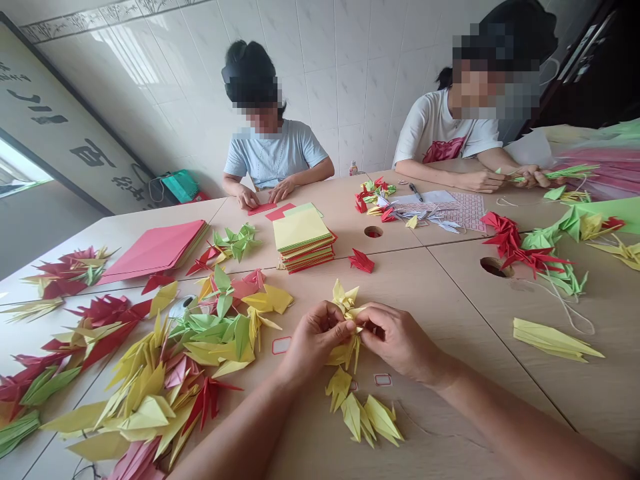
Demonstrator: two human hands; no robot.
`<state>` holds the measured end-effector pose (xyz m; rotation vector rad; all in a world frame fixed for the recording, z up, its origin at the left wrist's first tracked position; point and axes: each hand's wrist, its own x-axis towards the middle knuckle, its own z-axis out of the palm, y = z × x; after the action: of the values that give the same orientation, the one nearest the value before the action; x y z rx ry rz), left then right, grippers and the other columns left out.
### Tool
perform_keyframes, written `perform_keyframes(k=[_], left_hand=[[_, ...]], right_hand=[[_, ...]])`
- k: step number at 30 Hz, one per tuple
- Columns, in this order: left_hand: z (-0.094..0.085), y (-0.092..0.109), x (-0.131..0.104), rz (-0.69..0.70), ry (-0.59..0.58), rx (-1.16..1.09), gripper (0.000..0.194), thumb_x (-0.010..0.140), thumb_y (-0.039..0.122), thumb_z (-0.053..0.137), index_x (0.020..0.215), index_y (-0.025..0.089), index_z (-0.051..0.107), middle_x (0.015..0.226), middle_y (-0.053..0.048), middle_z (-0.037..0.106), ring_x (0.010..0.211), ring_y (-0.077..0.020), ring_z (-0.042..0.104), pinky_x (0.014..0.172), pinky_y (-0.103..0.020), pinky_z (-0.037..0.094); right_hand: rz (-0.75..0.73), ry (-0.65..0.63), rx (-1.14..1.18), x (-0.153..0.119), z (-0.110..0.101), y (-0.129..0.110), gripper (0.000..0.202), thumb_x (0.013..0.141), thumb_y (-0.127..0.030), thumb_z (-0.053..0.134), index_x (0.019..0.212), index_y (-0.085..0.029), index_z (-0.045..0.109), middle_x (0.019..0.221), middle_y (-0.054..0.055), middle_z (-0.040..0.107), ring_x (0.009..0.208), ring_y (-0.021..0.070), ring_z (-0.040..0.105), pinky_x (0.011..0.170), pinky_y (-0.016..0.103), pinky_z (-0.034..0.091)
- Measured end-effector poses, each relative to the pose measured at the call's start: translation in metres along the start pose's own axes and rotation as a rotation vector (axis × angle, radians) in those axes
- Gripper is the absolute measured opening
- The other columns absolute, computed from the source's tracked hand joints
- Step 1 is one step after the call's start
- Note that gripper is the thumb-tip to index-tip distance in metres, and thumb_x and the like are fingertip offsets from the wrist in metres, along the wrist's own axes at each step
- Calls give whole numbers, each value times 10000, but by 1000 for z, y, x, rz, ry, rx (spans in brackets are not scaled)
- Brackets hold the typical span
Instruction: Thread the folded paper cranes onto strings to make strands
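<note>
My left hand (323,333) and my right hand (395,337) meet at the middle of the table, both closed in a pinch on a yellow folded-paper crane (345,297). Its pointed tips stick out above and below my fingers. Just below my hands lie several more yellow paper cranes (357,417) in a curved row, with a thin string (440,433) trailing off to the right. Whether the string runs through the held crane is hidden by my fingers. A single red paper crane (361,261) rests beyond my hands.
Heaped paper cranes (150,393) cover the left side. A stack of square paper (303,233) and a pink paper pile (155,250) stand behind. Flat yellow pieces (555,340) and strung cranes (530,250) lie right. Two people (275,153) work across the table, near a cable hole (373,231).
</note>
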<state>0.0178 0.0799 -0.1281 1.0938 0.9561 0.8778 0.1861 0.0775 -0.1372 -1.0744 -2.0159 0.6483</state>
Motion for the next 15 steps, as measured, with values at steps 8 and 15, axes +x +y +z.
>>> perform_keyframes(k=[8,15], left_hand=[[3,-2,0,-11,13,6,331,702,390,693,729,158,458,652,44,529,608,-62,498,618,-186,438],[4,-5,1,-33,77,-6,327,685,395,702,745,166,476,657,40,570,602,-71,542,630,-197,463]], right_hand=[[-92,51,-218,-2,5,-2,146,774,-70,440,757,-173,542,738,12,594,605,123,525,540,233,358],[-61,44,-211,-2,3,-4,148,773,-74,442,775,-177,548,743,5,613,605,117,545,550,220,366]])
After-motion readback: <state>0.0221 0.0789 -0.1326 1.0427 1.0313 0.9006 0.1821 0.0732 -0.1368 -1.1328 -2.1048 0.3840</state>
